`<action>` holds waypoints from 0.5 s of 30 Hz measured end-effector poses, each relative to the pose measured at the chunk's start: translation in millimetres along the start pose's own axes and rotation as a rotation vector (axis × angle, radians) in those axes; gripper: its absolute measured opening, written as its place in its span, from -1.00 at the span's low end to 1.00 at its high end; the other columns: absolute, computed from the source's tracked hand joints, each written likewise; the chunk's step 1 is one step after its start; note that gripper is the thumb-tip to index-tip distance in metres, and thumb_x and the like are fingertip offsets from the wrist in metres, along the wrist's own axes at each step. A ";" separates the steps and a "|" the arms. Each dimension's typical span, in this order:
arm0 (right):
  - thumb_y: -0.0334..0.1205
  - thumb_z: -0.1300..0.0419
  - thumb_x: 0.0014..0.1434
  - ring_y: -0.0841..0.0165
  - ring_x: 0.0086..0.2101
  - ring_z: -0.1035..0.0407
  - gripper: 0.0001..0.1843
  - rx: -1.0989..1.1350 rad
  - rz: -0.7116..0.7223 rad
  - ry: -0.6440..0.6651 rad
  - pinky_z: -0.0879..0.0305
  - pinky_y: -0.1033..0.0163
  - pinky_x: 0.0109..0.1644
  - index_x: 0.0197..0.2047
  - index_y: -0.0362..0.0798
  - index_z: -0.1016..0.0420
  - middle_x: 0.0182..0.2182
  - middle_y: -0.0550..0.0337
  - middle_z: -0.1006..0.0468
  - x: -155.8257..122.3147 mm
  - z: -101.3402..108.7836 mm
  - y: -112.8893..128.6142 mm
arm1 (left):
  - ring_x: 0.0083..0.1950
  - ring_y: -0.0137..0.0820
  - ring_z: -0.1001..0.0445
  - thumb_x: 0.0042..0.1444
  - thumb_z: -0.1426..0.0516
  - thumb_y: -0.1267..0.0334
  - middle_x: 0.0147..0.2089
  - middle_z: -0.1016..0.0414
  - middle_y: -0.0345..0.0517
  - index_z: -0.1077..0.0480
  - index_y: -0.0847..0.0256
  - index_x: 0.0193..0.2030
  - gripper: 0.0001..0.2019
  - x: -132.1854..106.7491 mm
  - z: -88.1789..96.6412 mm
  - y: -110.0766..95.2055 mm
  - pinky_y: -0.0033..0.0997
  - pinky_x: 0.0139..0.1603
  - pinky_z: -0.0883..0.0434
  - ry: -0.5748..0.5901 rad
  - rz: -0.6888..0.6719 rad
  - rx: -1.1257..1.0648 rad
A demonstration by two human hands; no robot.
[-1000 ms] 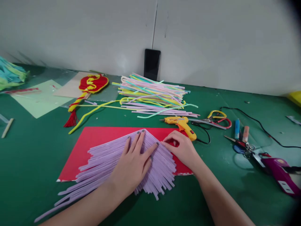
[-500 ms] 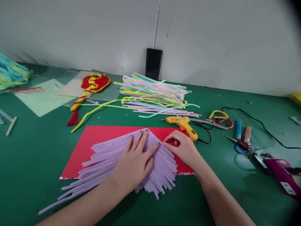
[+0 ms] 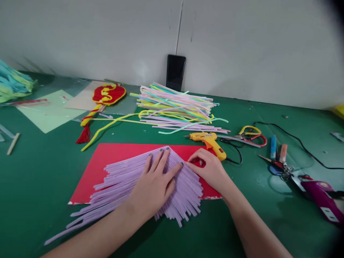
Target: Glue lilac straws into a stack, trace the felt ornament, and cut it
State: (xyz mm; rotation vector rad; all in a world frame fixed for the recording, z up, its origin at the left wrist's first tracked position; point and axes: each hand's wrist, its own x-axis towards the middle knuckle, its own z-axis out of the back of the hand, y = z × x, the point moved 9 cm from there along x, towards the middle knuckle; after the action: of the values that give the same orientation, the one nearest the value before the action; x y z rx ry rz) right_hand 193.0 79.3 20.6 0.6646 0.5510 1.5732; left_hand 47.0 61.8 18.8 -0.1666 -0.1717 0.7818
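A fan of lilac pipe cleaners (image 3: pixel 118 182) lies spread over a red card sheet (image 3: pixel 107 156) on the green table. My left hand (image 3: pixel 156 184) rests flat on the fan with fingers stretched out, pressing it down near its pointed top. My right hand (image 3: pixel 208 168) sits at the fan's right edge, thumb and forefinger pinched at the outermost lilac strand, touching my left forefinger tip.
A yellow glue gun (image 3: pixel 208 140) lies just behind my right hand. A heap of pastel pipe cleaners (image 3: pixel 174 107) and a red-and-yellow tasselled ornament (image 3: pixel 103 98) sit farther back. Scissors (image 3: pixel 248 136), two glue sticks (image 3: pixel 276 148), a purple tool (image 3: pixel 321 199) and black cables lie right.
The view shifted slightly between one second ago and half a second ago. Both hands keep the same pose on the lilac fan.
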 end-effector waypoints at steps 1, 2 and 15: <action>-0.23 -0.26 0.13 0.37 -0.35 -0.33 -0.91 0.010 -0.004 -0.001 -0.25 0.24 -0.27 -0.39 -0.03 -0.48 -0.39 0.21 -0.50 0.1 0.2 -0.7 | 0.41 0.03 0.02 0.29 0.02 0.20 0.45 0.09 0.12 -0.18 -0.05 0.31 -0.56 -0.1 0.4 0.0 0.19 0.29 -0.07 -0.005 0.000 0.004; -0.22 -0.26 0.14 0.38 -0.36 -0.33 -0.90 0.027 -0.014 0.002 -0.25 0.25 -0.28 -0.39 -0.03 -0.48 -0.39 0.21 -0.50 0.2 0.5 -2.0 | 0.41 0.03 0.02 0.29 0.02 0.21 0.45 0.08 0.12 -0.19 -0.04 0.30 -0.56 -0.1 0.6 -0.5 0.20 0.29 -0.07 -0.008 -0.004 0.007; -0.17 -0.27 0.12 0.38 -0.36 -0.36 -0.89 0.156 -0.089 0.097 -0.31 0.25 -0.26 -0.37 -0.01 -0.49 -0.38 0.20 -0.53 -0.8 4.2 -7.1 | 0.42 -0.05 0.03 0.26 0.01 0.33 0.44 0.05 0.11 -0.17 -0.01 0.32 -0.52 1.9 -2.6 -10.0 0.15 0.31 -0.08 0.042 -0.071 -0.011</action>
State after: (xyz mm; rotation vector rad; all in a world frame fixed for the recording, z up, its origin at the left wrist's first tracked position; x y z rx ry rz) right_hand 201.1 79.2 18.7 0.6737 0.7722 1.4950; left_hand 55.8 56.0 18.6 -0.1865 -0.1412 0.7062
